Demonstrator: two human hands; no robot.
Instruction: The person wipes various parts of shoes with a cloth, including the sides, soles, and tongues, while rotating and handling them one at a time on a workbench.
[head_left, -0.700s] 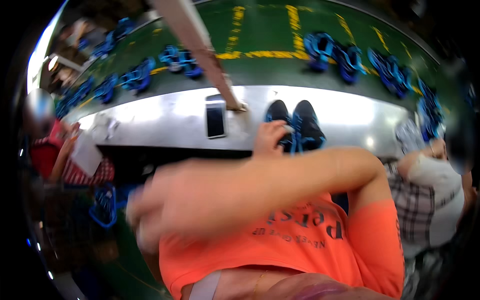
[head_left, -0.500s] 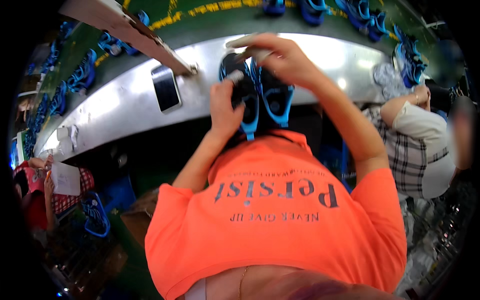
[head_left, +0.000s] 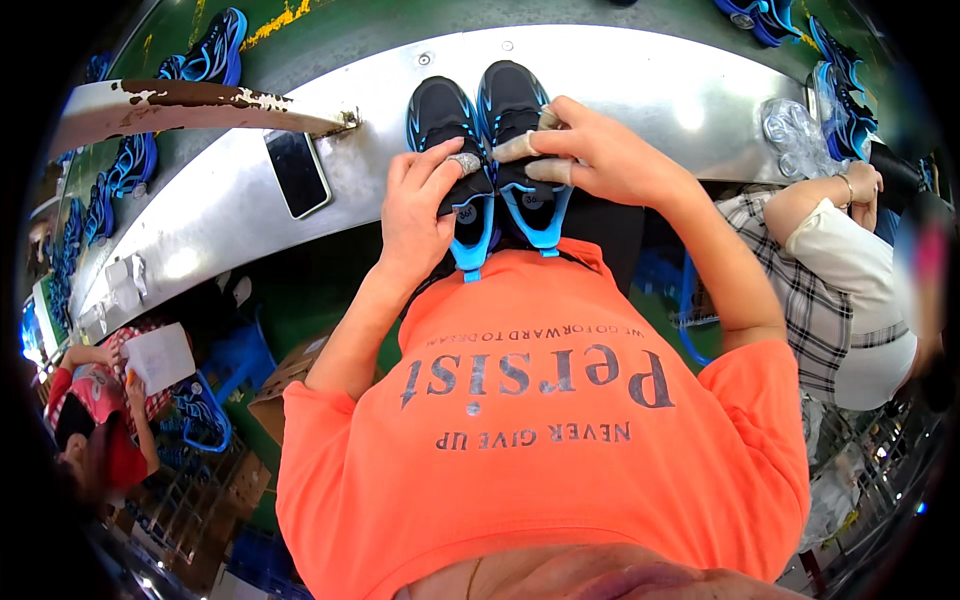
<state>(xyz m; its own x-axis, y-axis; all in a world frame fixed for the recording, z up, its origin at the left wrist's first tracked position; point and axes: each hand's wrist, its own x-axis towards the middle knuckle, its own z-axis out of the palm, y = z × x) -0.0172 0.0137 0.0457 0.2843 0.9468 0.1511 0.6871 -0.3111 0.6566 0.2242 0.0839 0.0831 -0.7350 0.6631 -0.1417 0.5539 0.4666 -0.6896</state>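
Note:
Two black sneakers with bright blue soles and heels, the left sneaker and the right sneaker, stand side by side on the metal bench, toes away from me. My left hand grips the left sneaker around its tongue and lacing, fingers bent over the top. My right hand has pale covers on its fingertips. Its thumb and fingers are drawn together over the right sneaker's lacing, close to the gap between the shoes. Whatever they pinch is too small to make out.
A phone lies on the metal bench, left of the shoes, beside a chipped post. Clear plastic wrapping sits at the right end. A person in a plaid garment sits right; another holds white paper left.
My right hand has come down from above the toes to the right sneaker's lacing. My left hand stays on the left sneaker. The view has shifted, showing the toes fully.

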